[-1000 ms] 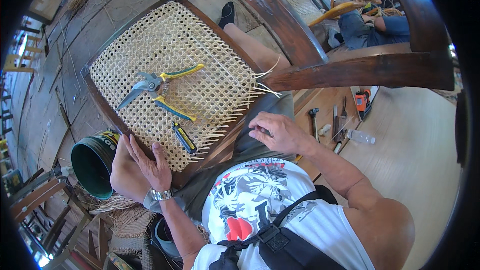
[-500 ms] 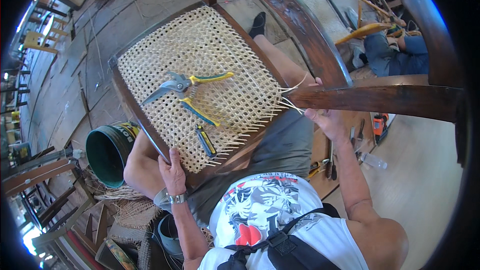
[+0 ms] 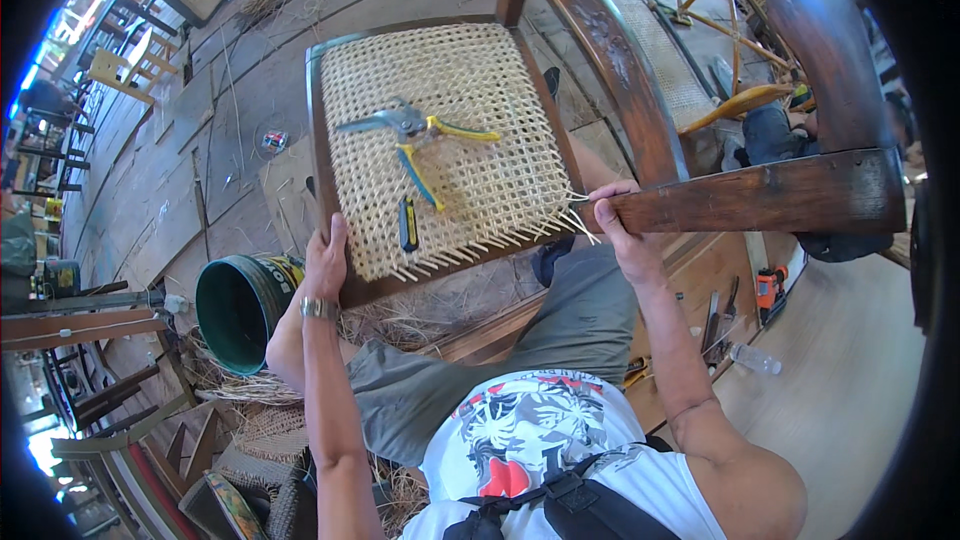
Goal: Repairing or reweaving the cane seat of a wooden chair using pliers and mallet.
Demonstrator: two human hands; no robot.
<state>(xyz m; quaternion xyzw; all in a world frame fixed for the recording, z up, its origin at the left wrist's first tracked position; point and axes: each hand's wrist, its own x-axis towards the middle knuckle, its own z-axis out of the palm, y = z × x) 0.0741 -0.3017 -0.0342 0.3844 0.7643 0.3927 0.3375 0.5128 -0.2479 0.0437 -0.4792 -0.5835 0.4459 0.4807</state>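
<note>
A dark wooden chair with a woven cane seat (image 3: 470,90) lies in front of me, tipped on its side. My left hand (image 3: 325,255) grips the near left corner of the seat frame (image 3: 318,120). My right hand (image 3: 620,220) holds the near right corner, where the wooden rail (image 3: 760,202) meets the seat and loose cane ends (image 3: 578,225) stick out. On the cane lie yellow-handled pliers (image 3: 410,130) and a small dark tool with a yellow band (image 3: 407,225). I wear a wristwatch (image 3: 318,309) on the left wrist.
A green bucket (image 3: 240,305) stands at my left on straw-strewn plank floor. Hand tools and an orange tool (image 3: 770,290) lie at my right beside a plastic bottle (image 3: 755,360). Another person's leg in jeans (image 3: 770,135) shows beyond the rail. Wooden chairs (image 3: 120,70) stand far left.
My right hand moved from my lap up to the seat's right corner. My left hand slid up to the left corner of the frame. The view shifted so the chair sits more centred.
</note>
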